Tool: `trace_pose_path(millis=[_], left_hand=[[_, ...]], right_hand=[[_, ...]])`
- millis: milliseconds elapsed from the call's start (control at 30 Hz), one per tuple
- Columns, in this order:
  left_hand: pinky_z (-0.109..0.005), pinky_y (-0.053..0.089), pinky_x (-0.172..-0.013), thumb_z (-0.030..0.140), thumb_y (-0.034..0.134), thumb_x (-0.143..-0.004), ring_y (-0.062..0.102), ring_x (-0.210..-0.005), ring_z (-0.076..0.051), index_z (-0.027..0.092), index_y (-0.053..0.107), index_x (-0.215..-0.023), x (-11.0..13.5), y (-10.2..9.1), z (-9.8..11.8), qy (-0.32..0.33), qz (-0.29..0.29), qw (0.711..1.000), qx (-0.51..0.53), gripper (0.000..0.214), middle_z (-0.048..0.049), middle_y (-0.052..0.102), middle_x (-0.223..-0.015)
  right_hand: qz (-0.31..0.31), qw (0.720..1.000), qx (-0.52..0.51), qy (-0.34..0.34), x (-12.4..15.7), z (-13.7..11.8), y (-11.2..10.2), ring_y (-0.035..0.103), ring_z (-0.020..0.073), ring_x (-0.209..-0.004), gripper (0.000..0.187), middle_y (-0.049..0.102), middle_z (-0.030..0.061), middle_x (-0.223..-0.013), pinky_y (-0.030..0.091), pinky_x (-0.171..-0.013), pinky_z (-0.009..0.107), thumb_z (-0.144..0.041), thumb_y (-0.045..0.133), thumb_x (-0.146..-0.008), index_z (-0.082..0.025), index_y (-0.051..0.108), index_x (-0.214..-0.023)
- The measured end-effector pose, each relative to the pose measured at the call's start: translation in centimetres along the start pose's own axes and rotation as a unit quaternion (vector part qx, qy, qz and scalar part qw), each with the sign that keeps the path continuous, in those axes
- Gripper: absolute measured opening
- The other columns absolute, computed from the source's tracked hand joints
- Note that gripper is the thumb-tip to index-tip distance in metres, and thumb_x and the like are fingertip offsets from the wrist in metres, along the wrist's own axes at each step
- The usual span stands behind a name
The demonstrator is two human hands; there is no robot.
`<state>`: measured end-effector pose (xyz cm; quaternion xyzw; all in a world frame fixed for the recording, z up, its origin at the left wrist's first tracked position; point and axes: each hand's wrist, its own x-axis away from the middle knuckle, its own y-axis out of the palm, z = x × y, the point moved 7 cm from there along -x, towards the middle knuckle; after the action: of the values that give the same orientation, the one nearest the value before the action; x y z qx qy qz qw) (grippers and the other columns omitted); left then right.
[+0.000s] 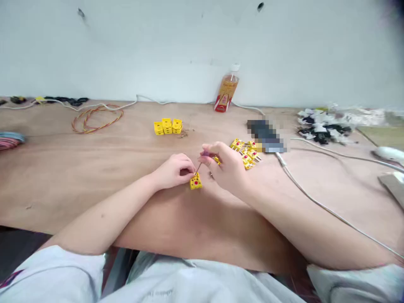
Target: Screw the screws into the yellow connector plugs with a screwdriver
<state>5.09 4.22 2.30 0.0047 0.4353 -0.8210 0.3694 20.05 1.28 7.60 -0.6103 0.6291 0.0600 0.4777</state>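
Note:
A small yellow plug with a red dot lies on the wooden table in front of me. My left hand pinches its far edge, thumb and fingers together. A thin screwdriver with a purple handle is gripped in my right hand. It slants down to the plug's far edge, beside my left fingertips; whether its tip sits in a screw I cannot tell. Partly hidden by my right hand is another yellow piece. Just past that hand lie several yellow plugs with metal pins and red dots.
Stacked yellow covers stand farther back, beside small loose screws. A bottle leans at the wall. To the right are a blurred phone, a white cable and black-and-white parts; a coiled wire lies left.

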Motion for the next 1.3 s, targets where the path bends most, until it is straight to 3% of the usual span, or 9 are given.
trace_pose_path(millis=[133,233,367,500,633,833,933,1067,1300], left_hand=[[-0.035,0.051,-0.085,0.022,0.065,-0.093,0.066,-0.09,-0.02,0.02,0.07,-0.085,0.0,0.1,-0.2,-0.005,-0.012,1.0,0.01,0.009,-0.0052,0.074,-0.093],[-0.035,0.051,-0.084,0.022,0.067,-0.092,0.066,-0.09,-0.02,0.02,0.068,-0.083,-0.1,-0.1,-0.2,0.002,0.0,1.0,0.025,0.009,-0.005,0.073,-0.092],[-0.038,0.051,-0.093,0.024,0.069,-0.091,0.065,-0.095,-0.021,0.021,0.068,-0.079,-0.1,-0.1,-0.3,-0.009,0.002,1.0,0.023,0.013,-0.0041,0.074,-0.093],[-0.042,0.047,-0.104,0.023,0.07,-0.09,0.059,-0.111,-0.025,0.022,0.07,-0.078,0.0,-0.2,-0.4,-0.029,0.002,1.0,0.009,0.013,-0.0051,0.076,-0.098],[-0.045,0.046,-0.107,0.023,0.07,-0.09,0.054,-0.118,-0.027,0.023,0.073,-0.083,0.1,-0.1,-0.6,-0.044,-0.008,0.999,0.013,0.007,-0.0057,0.076,-0.104],[-0.045,0.046,-0.108,0.026,0.072,-0.09,0.057,-0.117,-0.027,0.022,0.073,-0.081,0.1,-0.1,-0.9,-0.04,-0.005,0.999,0.006,0.01,-0.0059,0.076,-0.106],[-0.046,0.046,-0.109,0.026,0.072,-0.09,0.055,-0.119,-0.027,0.022,0.073,-0.08,0.2,-0.1,-1.1,-0.051,-0.005,0.999,-0.005,0.011,-0.0057,0.076,-0.108],[-0.047,0.045,-0.111,0.03,0.072,-0.091,0.053,-0.122,-0.028,0.023,0.074,-0.082,0.2,-0.1,-1.3,-0.065,-0.014,0.998,-0.003,0.012,-0.0061,0.075,-0.111],[-0.048,0.044,-0.112,0.031,0.072,-0.092,0.053,-0.122,-0.028,0.024,0.075,-0.085,0.2,-0.2,-1.5,-0.064,-0.018,0.998,0.006,0.01,-0.0059,0.076,-0.111]], right_hand=[[-0.01,0.996,-0.044,-0.074,1.1,-1.9,0.8,0.075,0.0188,-0.096,0.022,0.075,0.0076,-0.107,0.061,-0.081,0.031,-0.017,0.059,-0.101,-0.025,0.063,-0.122],[-0.05,0.993,-0.1,-0.032,0.8,-1.6,1.0,0.074,0.0199,-0.109,0.026,0.075,0.0106,-0.12,0.062,-0.089,0.034,-0.017,0.052,-0.104,-0.025,0.057,-0.129],[-0.103,0.988,-0.112,0.024,0.0,-0.9,0.7,0.076,0.0197,-0.096,0.015,0.077,0.0091,-0.11,0.061,-0.079,0.032,-0.017,0.051,-0.104,-0.023,0.057,-0.115],[-0.037,0.999,-0.021,-0.03,0.2,-1.4,0.1,0.07,0.0182,-0.08,0.01,0.071,0.0048,-0.09,0.055,-0.068,0.029,-0.014,0.057,-0.1,-0.024,0.058,-0.097],[0.021,0.995,0.014,-0.094,0.7,-2.1,0.1,0.064,0.017,-0.073,0.009,0.065,0.0024,-0.085,0.052,-0.064,0.028,-0.018,0.059,-0.102,-0.025,0.062,-0.108],[-0.044,0.989,-0.054,-0.131,-0.2,-2.8,0.0,0.073,0.0194,-0.104,0.02,0.073,0.0108,-0.115,0.059,-0.084,0.03,-0.014,0.052,-0.103,-0.023,0.058,-0.12],[-0.073,0.988,-0.078,-0.11,-0.6,-2.3,0.0,0.074,0.0172,-0.095,0.014,0.075,0.0066,-0.105,0.059,-0.079,0.028,-0.013,0.052,-0.103,-0.024,0.059,-0.109],[-0.012,0.994,-0.05,-0.093,-0.7,-1.3,-0.5,0.066,0.0147,-0.075,0.012,0.067,0.0017,-0.085,0.053,-0.066,0.026,-0.013,0.06,-0.099,-0.023,0.058,-0.094],[-0.027,0.994,-0.074,-0.073,-0.2,-1.2,0.3,0.072,0.0187,-0.092,0.016,0.072,0.0079,-0.104,0.058,-0.078,0.032,-0.017,0.056,-0.101,-0.023,0.06,-0.116]])
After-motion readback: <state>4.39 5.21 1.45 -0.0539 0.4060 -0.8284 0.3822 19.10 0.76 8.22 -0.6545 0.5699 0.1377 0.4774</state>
